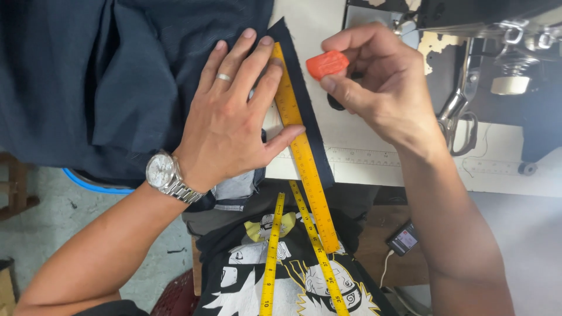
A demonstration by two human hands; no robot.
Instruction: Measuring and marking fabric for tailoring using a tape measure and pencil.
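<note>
On dark cloth: left hand flattens yellow ruler.

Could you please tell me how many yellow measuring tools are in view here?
2: a rigid yellow ruler lies on the dark fabric, pressed down by the left hand; a yellow tape measure hangs in two strands down the person's chest. Others may be hidden.

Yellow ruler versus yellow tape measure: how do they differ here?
The yellow ruler is rigid and lies straight along the dark fabric, pinned by the left hand; the tape measure is a limp band hanging in two strands over the person's shirt, untouched. The ruler is wider. Both are yellow with dark markings.
</note>
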